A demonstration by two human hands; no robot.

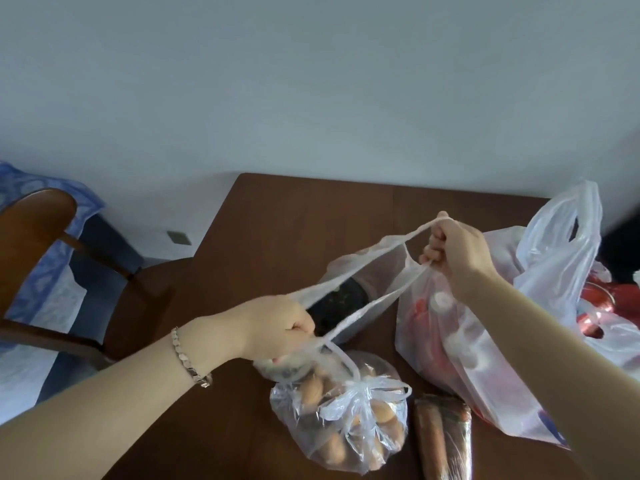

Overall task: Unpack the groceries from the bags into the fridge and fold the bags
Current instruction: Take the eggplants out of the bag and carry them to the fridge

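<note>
A thin white plastic bag (363, 271) lies on the brown table (277, 220) with something dark inside. My left hand (277, 327) grips one of its handles near the table. My right hand (457, 251) grips the other handle, raised higher, so the bag's mouth is stretched wide between them. In front of my left hand sits a clear knotted bag of eggs (343, 417). Wrapped carrots (445, 441) lie to the right of the eggs. A larger white bag (467, 358) holding red packages stands under my right forearm.
A wooden chair (45, 258) stands left of the table, with a blue patterned cloth (41, 278) behind it. A pale wall fills the upper view. Red packages (602, 306) show through a further white bag at the right edge.
</note>
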